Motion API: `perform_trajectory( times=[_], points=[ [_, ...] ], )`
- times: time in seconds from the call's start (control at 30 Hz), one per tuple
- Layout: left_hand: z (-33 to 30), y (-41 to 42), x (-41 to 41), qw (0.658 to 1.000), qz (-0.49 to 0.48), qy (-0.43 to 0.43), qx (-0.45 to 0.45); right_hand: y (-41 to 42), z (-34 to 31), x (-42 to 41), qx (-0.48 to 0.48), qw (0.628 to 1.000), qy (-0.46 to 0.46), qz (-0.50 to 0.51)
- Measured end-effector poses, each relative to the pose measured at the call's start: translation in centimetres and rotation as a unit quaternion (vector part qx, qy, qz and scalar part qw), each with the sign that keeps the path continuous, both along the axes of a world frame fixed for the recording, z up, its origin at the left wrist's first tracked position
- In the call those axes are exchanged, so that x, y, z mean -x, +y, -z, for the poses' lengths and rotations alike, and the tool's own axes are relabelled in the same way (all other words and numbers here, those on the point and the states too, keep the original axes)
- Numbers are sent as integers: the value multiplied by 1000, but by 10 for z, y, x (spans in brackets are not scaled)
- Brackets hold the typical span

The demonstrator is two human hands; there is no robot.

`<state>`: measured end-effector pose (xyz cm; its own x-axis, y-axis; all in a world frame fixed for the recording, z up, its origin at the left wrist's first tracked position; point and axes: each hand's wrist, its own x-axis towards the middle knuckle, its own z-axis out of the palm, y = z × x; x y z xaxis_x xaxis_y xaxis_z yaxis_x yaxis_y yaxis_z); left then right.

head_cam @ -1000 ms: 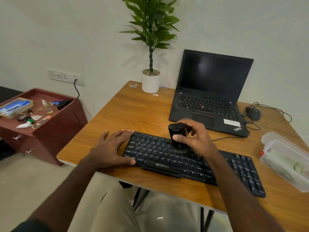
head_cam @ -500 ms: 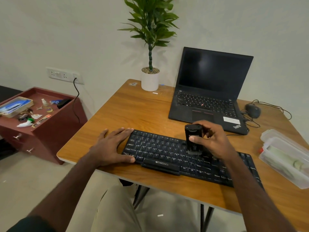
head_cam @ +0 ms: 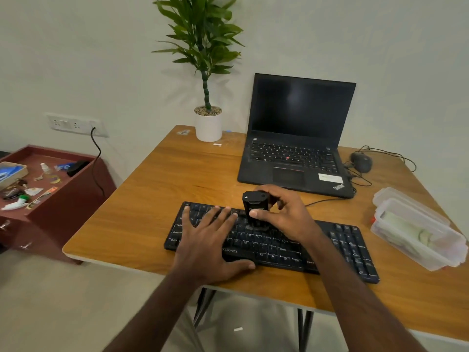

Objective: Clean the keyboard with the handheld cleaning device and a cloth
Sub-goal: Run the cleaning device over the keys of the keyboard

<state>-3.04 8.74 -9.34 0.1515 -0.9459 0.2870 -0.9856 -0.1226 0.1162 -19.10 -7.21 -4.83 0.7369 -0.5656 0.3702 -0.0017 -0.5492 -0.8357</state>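
Wooden desk, cleaning device gripped in right hand, upright on keyboard

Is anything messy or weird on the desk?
Mostly tidy. The black external keyboard lies askew to the wooden table's front edge, and tiny white scraps lie beside the white plant pot.

A black keyboard with pale key legends lies on the orange-brown wood-grain worktop. The handheld cleaning device is black, as are the laptop and mouse. The plant is green in a white pot; the side cabinet is dark red.
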Motion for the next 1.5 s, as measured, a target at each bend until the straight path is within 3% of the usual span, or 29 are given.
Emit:
perform_trajectory(
  times=[0.17,0.37,0.5,0.87,1.03,1.27,1.5],
  points=[
    [4,-2,-1,999,-31,-8,-6,-17,-9,38,-5,999,33,4],
    [3,-2,0,999,-37,1,-21,-6,-4,18,-52,997,-58,1],
    [6,-2,0,999,-34,7,-13,0,4,5,-28,999,-7,-25],
    [5,-4,0,999,-40,6,-13,-17,7,31,-33,998,-45,18],
    [3,-3,1,999,-42,7,-14,-11,7,30,-25,1000,-10,14],
    [4,-3,1,999,-40,6,-12,-21,13,56,-44,993,-69,91],
    [4,-3,1,999,-41,4,-15,-18,15,64,-27,994,-27,105]
  ],
)
